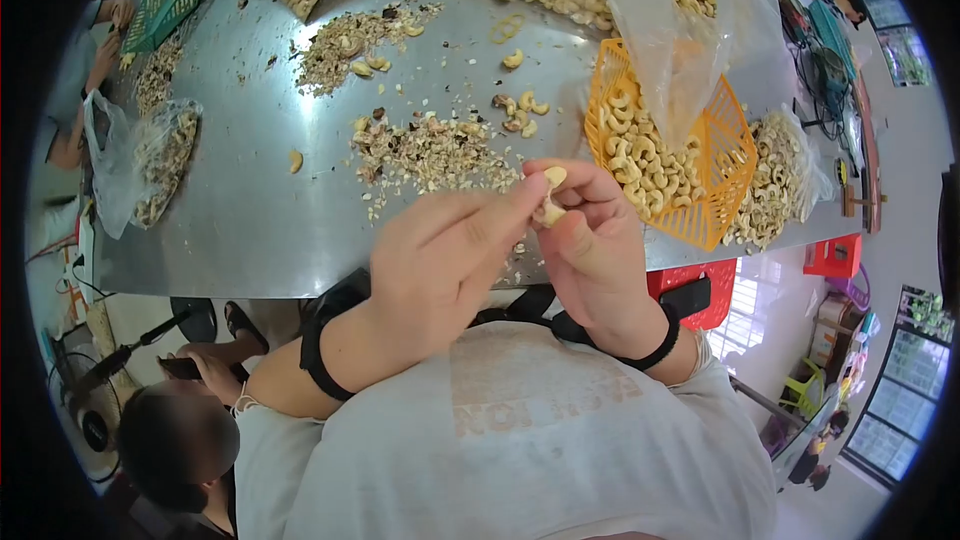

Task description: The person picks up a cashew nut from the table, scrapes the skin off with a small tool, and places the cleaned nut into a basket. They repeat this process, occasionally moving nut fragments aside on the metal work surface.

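- One cashew (552, 196) sat at the fingertips between both hands, above the near edge of the desk (250, 230); its long axis ran roughly near to far.
- The left hand (440, 255) met it from the left, the right hand (600, 250) from the right; neither was clearly nearer, as both touched it.
- Each grip was pinched, thumb and fingers drawn together on the cashew; the exact left contact was partly hidden.
- One yellow basket (738, 140) of pale cashews stood just right of and beyond the right hand.
- Two scrap piles lay mid-desk: a nearer pile (430, 152) just beyond the left hand, and a farther pile (345, 48).
- One single cashew (296, 161) lay to the left, another single cashew (513, 59) farther off; between basket and scraps sat one small cluster (520, 115), roughly half a dozen pieces.
- One green basket (168, 2) stood far left, with one bag of nuts (165, 165) nearer.
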Available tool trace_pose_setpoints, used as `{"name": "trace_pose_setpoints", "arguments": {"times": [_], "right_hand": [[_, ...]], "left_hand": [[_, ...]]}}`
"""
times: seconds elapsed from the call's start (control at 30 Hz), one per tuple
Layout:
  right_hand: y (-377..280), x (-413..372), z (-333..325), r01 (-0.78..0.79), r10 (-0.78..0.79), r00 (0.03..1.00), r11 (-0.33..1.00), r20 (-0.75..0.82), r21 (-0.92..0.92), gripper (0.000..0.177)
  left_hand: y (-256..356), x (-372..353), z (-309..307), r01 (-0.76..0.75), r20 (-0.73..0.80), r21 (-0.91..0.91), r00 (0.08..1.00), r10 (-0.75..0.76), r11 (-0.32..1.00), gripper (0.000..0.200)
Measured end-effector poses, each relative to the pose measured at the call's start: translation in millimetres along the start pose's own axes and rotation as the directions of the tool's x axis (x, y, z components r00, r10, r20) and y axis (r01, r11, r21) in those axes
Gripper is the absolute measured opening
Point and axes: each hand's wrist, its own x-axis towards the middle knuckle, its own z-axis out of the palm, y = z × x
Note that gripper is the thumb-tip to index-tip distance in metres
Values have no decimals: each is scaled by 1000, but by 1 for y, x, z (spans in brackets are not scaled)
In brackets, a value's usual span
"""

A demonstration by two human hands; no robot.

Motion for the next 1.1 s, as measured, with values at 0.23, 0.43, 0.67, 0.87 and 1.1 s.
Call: {"name": "trace_pose_setpoints", "arguments": {"times": [0.23, 0.43, 0.67, 0.87, 1.1], "right_hand": [[-3, 2, 6, -7, 9, 998, 999, -59, 36, 35], [-1, 1, 1, -8, 8, 1000, 1000, -7, 3, 36], [-2, -2, 2, -24, 24, 999, 1000, -38, 8, 37], [-1, -1, 6, 12, -10, 999, 1000, -44, 26, 35], [-2, -1, 5, 35, -35, 999, 999, -15, 16, 33]], "left_hand": [[1, 2, 0, 153, 24, -178, 988, -151, 972, 35], [1, -3, 5, 189, 23, -272, 982, -190, 943, 38], [5, 1, 1, 161, 41, -204, 987, -156, 966, 38], [1, 0, -2, 53, 53, -120, 997, -47, 991, 36], [-6, 0, 1, -8, -2, -111, 1000, 8, 994, 31]]}}
